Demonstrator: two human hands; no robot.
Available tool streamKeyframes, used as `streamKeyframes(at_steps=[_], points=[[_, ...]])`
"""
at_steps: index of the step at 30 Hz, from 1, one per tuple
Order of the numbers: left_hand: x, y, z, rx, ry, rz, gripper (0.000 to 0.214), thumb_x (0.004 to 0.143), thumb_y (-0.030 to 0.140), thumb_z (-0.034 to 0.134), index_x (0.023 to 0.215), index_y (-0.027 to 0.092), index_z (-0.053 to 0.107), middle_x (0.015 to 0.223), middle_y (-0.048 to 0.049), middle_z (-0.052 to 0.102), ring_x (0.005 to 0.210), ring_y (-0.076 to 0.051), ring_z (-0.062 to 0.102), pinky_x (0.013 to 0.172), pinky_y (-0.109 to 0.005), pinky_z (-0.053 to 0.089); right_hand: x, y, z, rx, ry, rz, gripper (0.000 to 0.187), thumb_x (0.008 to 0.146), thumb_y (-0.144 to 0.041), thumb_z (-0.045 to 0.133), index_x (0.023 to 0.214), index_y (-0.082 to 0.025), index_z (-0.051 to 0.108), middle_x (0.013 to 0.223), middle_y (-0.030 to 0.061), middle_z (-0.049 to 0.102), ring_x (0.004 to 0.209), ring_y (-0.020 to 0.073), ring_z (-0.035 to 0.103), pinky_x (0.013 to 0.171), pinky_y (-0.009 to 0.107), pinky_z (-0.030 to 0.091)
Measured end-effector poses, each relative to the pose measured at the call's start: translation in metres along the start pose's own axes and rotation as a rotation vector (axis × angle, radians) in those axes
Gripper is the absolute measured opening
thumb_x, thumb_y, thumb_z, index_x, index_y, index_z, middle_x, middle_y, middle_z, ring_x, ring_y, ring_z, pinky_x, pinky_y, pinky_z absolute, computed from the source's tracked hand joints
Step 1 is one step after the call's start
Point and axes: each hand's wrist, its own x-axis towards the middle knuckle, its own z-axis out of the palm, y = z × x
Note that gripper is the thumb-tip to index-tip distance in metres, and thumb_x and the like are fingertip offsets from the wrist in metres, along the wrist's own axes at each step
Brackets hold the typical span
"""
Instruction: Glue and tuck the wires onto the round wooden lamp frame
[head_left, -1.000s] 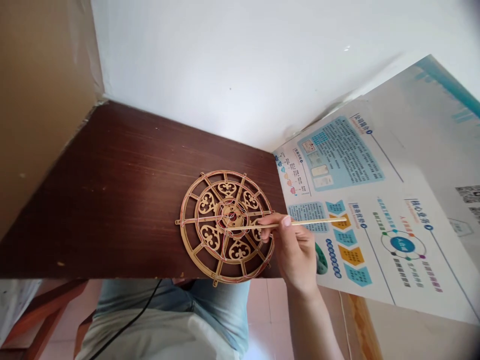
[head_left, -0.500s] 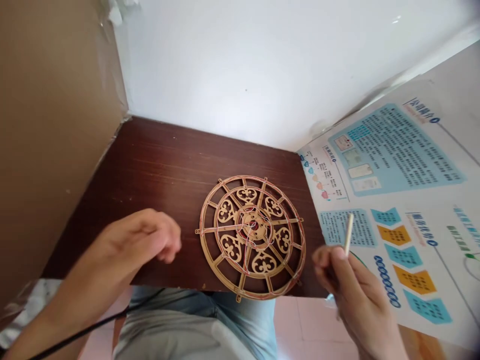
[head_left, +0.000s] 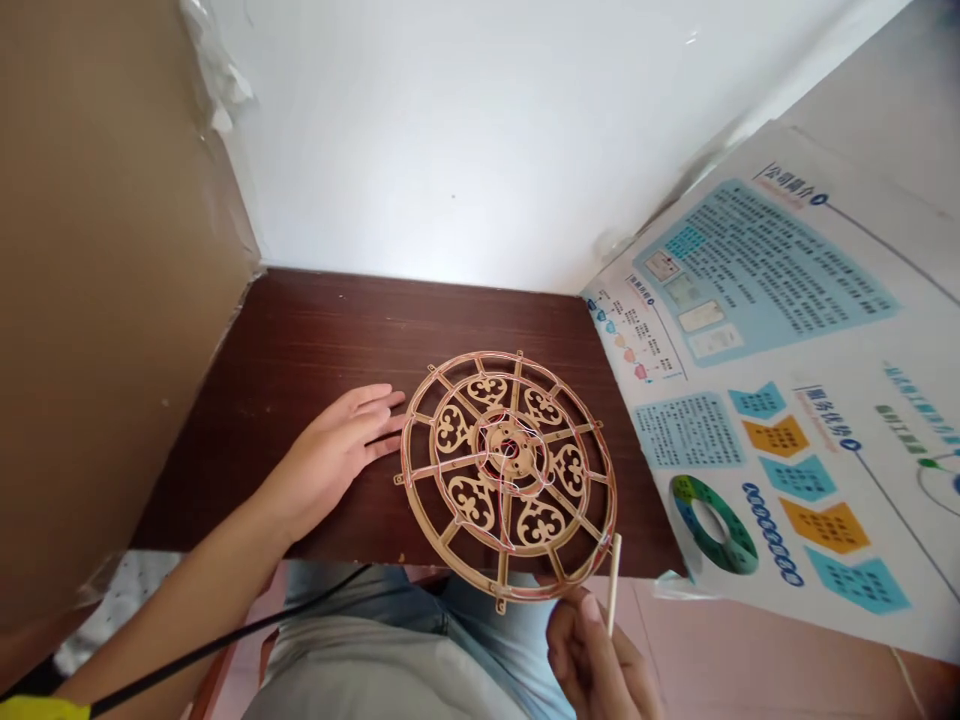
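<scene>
A round wooden wheel frame [head_left: 541, 523] with spokes and cut-out scroll panels lies on the dark brown table, its near rim jutting past the edge. Thin red and white wires run around its rings and cross at the hub. My left hand [head_left: 341, 440] is spread open at the wheel's left rim, fingertips at or just beside it. Low on the right, my right hand [head_left: 600, 655] is closed around a thin pale wooden stick [head_left: 614, 585], which points upward. That hand is by the wheel's lower right rim; whether it touches the rim I cannot tell.
The dark table [head_left: 337, 330] is bounded by a brown panel [head_left: 112, 250] on the left, a white wall [head_left: 450, 140] behind and a printed poster board [head_left: 787, 400] on the right. A black cable [head_left: 240, 632] crosses over my lap.
My left hand has moved right to the wheel's rim, and its fingers have spread. My right hand, with the stick, has moved left and down beside the lower right rim.
</scene>
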Motion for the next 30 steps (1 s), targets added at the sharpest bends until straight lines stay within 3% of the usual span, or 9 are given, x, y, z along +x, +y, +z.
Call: streamKeyframes(at_steps=[4, 10, 13, 16, 19, 22, 25, 27, 30], points=[[-0.003, -0.008, 0.002, 0.069, -0.117, -0.038, 0.035, 0.095, 0.030, 0.078, 0.126, 0.015, 0.074, 0.114, -0.0128, 0.079, 0.109, -0.025, 0.075, 0.094, -0.035, 0.060, 0.003, 0.012, 0.002, 0.062, -0.020, -0.024, 0.049, 0.082, -0.069, 0.085, 0.103, -0.025, 0.078, 0.080, 0.0053, 0.070, 0.074, 0.0223, 0.066, 0.061, 0.028, 0.060], [-0.019, -0.012, -0.007, 0.067, -0.166, -0.012, 0.029, 0.095, 0.042, 0.079, 0.108, 0.016, 0.078, 0.090, -0.0048, 0.071, 0.086, -0.017, 0.067, 0.079, -0.026, 0.060, 0.000, -0.032, -0.004, 0.047, -0.087, -0.085, 0.048, 0.089, -0.070, 0.079, 0.084, -0.023, 0.071, 0.057, -0.0040, 0.046, 0.051, 0.0138, 0.041, 0.044, 0.025, 0.040], [-0.028, -0.017, -0.014, -0.025, -0.100, -0.025, 0.027, 0.098, 0.043, 0.075, 0.100, 0.016, 0.074, 0.086, -0.0044, 0.070, 0.081, -0.018, 0.067, 0.078, -0.029, 0.063, 0.003, -0.073, 0.008, -0.079, -0.277, -0.145, 0.056, 0.091, -0.074, 0.075, 0.081, -0.020, 0.068, 0.059, -0.0042, 0.048, 0.052, 0.0108, 0.039, 0.047, 0.023, 0.036], [-0.033, -0.022, -0.020, -0.115, 0.148, -0.014, 0.026, 0.106, 0.035, 0.061, 0.088, 0.018, 0.067, 0.088, -0.0037, 0.071, 0.079, -0.018, 0.070, 0.077, -0.031, 0.065, 0.008, -0.093, 0.021, -0.177, -0.366, -0.359, 0.053, 0.102, -0.070, 0.063, 0.097, -0.020, 0.076, 0.059, -0.0029, 0.056, 0.051, 0.0117, 0.045, 0.047, 0.023, 0.036], [-0.032, -0.025, -0.026, -0.158, 0.261, -0.002, 0.026, 0.107, 0.032, 0.058, 0.084, 0.020, 0.062, 0.090, -0.0024, 0.073, 0.074, -0.017, 0.069, 0.081, -0.031, 0.065, 0.010, -0.078, 0.020, -0.221, -0.165, -0.610, 0.050, 0.104, -0.061, 0.064, 0.076, -0.020, 0.073, 0.058, 0.0006, 0.062, 0.052, 0.0145, 0.054, 0.052, 0.028, 0.043], [-0.029, -0.025, -0.030, -0.183, 0.248, 0.134, 0.028, 0.106, 0.035, 0.063, 0.082, 0.020, 0.061, 0.089, -0.0009, 0.070, 0.085, -0.017, 0.068, 0.080, -0.025, 0.064, 0.009, -0.050, 0.003, -0.092, 0.265, -0.799, 0.053, 0.104, -0.071, 0.055, 0.084, -0.024, 0.067, 0.057, -0.0022, 0.055, 0.049, 0.0152, 0.047, 0.050, 0.031, 0.037], [-0.027, -0.024, -0.031, -0.258, 0.267, 0.256, 0.024, 0.100, 0.034, 0.073, 0.083, 0.022, 0.062, 0.084, 0.0037, 0.062, 0.087, -0.015, 0.063, 0.077, -0.022, 0.062, 0.019, -0.032, -0.024, 0.058, 0.680, -0.870, 0.040, 0.113, -0.056, 0.043, 0.085, -0.028, 0.047, 0.062, -0.0066, 0.043, 0.050, 0.0137, 0.035, 0.050, 0.029, 0.027], [-0.024, -0.023, -0.033, -0.302, 0.294, 0.272, 0.021, 0.096, 0.031, 0.077, 0.083, 0.023, 0.063, 0.081, 0.0052, 0.059, 0.081, -0.015, 0.058, 0.076, -0.023, 0.062, 0.032, -0.028, -0.040, 0.088, 0.771, -0.808, 0.034, 0.110, -0.052, 0.052, 0.088, -0.028, 0.042, 0.065, -0.0093, 0.037, 0.049, 0.0119, 0.029, 0.049, 0.027, 0.023], [-0.021, -0.024, -0.037, -0.319, 0.298, 0.284, 0.020, 0.091, 0.031, 0.081, 0.083, 0.023, 0.064, 0.082, 0.0050, 0.058, 0.076, -0.015, 0.054, 0.070, -0.023, 0.059, 0.055, -0.024, -0.052, 0.047, 0.674, -0.659, 0.041, 0.104, -0.065, 0.058, 0.092, -0.027, 0.050, 0.060, -0.0124, 0.031, 0.047, 0.0103, 0.027, 0.047, 0.026, 0.021]])
